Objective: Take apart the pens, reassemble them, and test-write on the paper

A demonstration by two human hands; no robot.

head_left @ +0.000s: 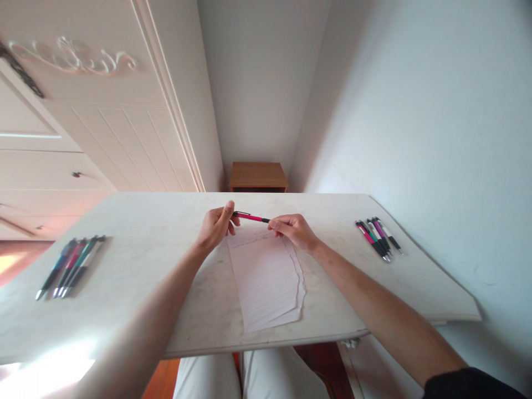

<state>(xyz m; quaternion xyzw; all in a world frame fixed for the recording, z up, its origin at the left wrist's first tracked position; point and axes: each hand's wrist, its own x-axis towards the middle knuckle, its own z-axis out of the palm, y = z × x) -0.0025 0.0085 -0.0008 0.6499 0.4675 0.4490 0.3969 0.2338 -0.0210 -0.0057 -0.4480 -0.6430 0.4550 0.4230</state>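
Observation:
A pink ballpoint pen (252, 216) with a black clip and black grip is held level between both hands, above the top of some torn lined paper sheets (266, 277). My left hand (216, 226) closes on the clip end, its thumb near the push button. At the other end, my right hand (294, 229) pinches the black grip, and its fingers hide the tip. Handwriting covers the upper lines of the top sheet; the lower part looks blank.
Several pens (70, 269) lie side by side on the left of the white table (166, 310). More pens (379, 238) lie at the right, near the wall (436, 138). Beyond the far edge stands a small wooden cabinet (258, 174). A white wardrobe (124, 111) rises at the left.

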